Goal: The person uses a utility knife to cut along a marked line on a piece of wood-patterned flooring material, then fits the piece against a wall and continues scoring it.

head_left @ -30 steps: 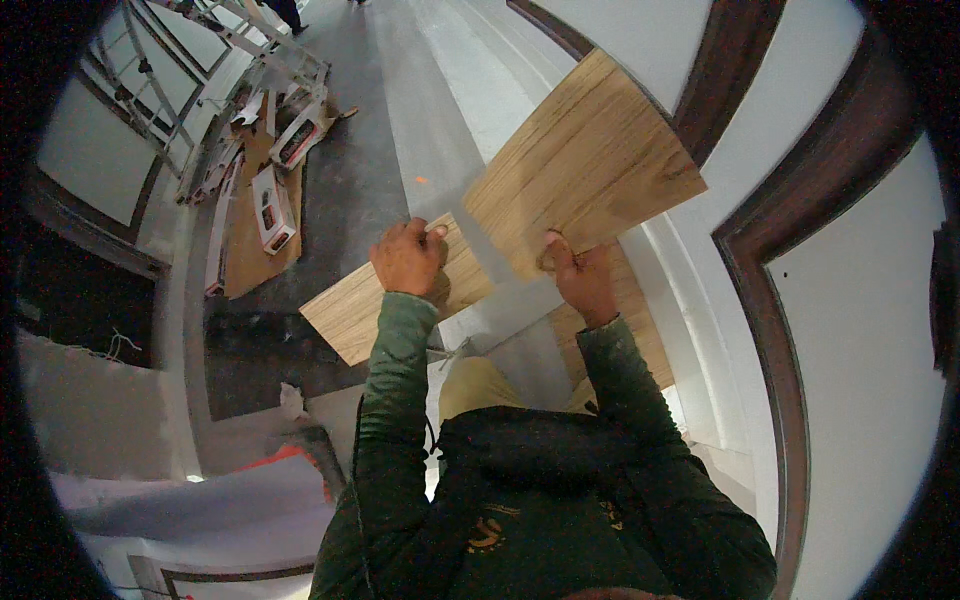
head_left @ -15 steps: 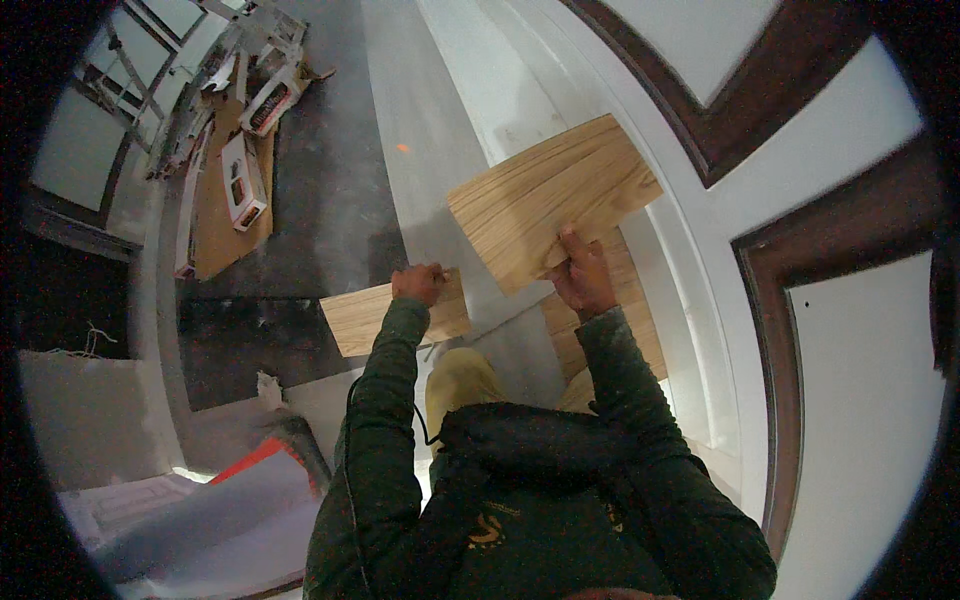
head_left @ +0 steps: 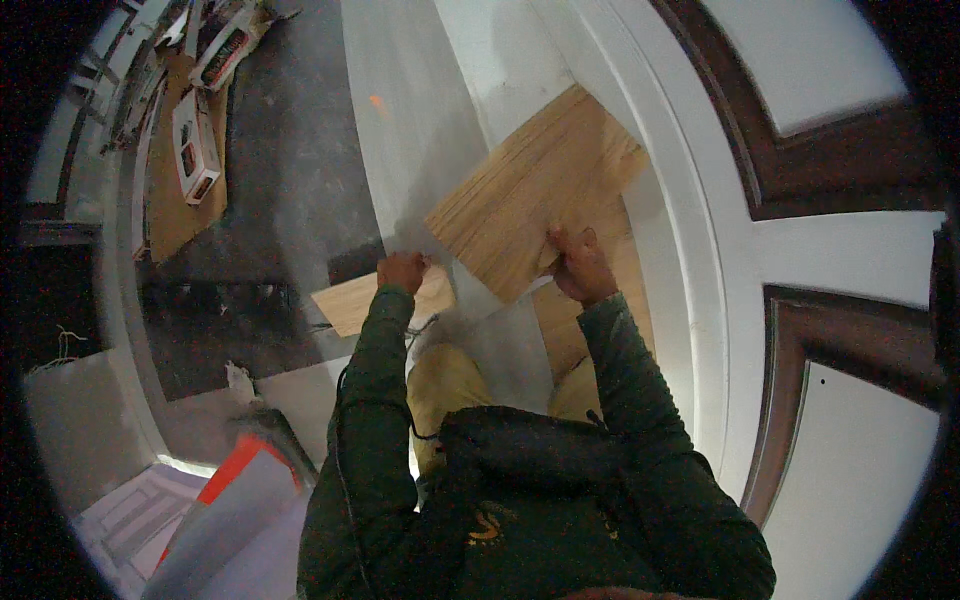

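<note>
My right hand (head_left: 585, 266) grips the near edge of a broad wood-grain floor plank (head_left: 535, 185), its thumb lying on top. This plank is held slantwise over the pale floor strip and the white edging. In my left hand (head_left: 403, 272) is a smaller, lighter wood-grain plank piece (head_left: 345, 306), grasped by its far edge with the fingers curled over. The two pieces are apart, with the smaller one to the left. Below my right hand, another wood-grain board (head_left: 560, 335) lies on the floor beside the white edging, partly hidden by the hand and forearm.
Dark floor covering (head_left: 290, 150) stretches along the left of a grey floor strip (head_left: 405, 110). Long cartons (head_left: 195, 150) and cardboard (head_left: 160, 215) lie at the far left. White panels with dark brown trim (head_left: 790, 400) stand at the right. A grey-and-orange sheet (head_left: 235, 500) is at the lower left.
The view has shifted, so the surroundings appear displaced. The broad plank has turned to a steeper slant in my right hand. Both hands keep their hold.
</note>
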Tool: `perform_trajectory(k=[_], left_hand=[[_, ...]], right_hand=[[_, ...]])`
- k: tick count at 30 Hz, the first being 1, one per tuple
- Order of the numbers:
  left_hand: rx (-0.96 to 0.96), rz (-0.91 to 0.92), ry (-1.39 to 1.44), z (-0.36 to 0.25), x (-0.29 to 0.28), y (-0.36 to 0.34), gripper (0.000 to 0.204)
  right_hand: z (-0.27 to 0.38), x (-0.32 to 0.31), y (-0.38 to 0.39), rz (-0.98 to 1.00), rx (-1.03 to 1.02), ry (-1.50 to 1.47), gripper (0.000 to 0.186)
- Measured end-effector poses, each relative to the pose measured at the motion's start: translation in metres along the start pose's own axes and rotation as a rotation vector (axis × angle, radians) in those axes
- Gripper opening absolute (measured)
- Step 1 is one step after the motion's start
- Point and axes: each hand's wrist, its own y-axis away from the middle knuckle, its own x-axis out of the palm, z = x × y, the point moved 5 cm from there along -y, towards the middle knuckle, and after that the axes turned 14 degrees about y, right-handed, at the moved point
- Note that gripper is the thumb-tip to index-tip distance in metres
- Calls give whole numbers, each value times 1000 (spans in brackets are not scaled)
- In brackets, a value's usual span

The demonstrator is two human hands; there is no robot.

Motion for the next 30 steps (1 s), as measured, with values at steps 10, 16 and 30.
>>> perform_trajectory(k=[10,16,30], left_hand=[[-17,117,1746,-92,-99,-39,61],[94,155,1789,-107,-123,-48,48],[-93,-326,2045,-84,-82,-74,32]], right_hand=[[-60,37,-20,562,303,-935,34],[-45,17,-43,804,300,-667,51],[-156,117,44,389,976,-1033,30]])
